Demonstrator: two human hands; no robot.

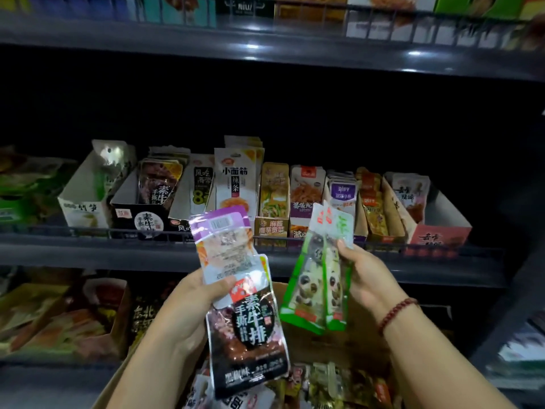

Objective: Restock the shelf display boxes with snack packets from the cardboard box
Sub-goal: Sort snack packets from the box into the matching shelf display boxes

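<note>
My left hand (188, 308) grips a small stack of packets: a black packet (247, 338) with white characters in front and purple-topped packets (225, 243) behind it. My right hand (368, 278) pinches two green panda packets (320, 278) by their edge, held upright. Both hands hover in front of the middle shelf. Below them the open cardboard box (348, 346) holds several mixed snack packets (333, 385). On the middle shelf stands a row of display boxes, among them a white one with green packets (88, 199) and a black one (141, 216) whose packets match the black packet.
The middle shelf's wire front rail (118, 233) runs along the display boxes. A pink display box (436, 231) stands at the right end. An upper shelf (265, 45) and a lower shelf with more snacks (59, 320) frame the area. Another shelf unit edge (516, 335) is at right.
</note>
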